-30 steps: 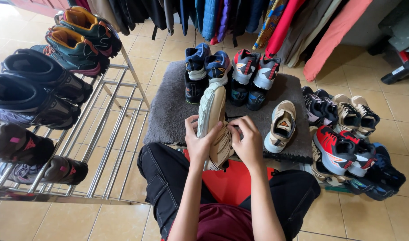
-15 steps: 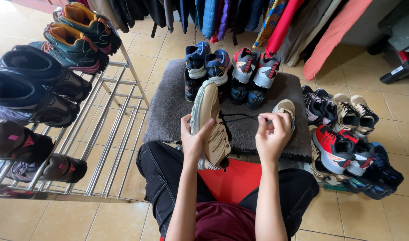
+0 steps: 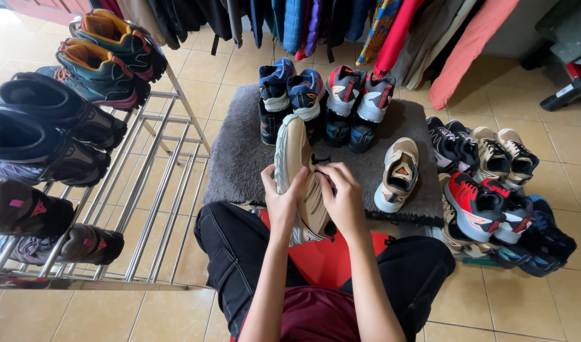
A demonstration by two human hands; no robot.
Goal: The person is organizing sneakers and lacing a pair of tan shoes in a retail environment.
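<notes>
From my remote seat this looks like a small shop or a home storeroom for footwear and clothing; I cannot tell which. A metal shoe rack on the left carries hiking boots on its rails. More sneakers stand in pairs on a grey rug and crowd the tiled floor on the right. Along the top edge hangs a row of jackets and garments, packed close together.
</notes>
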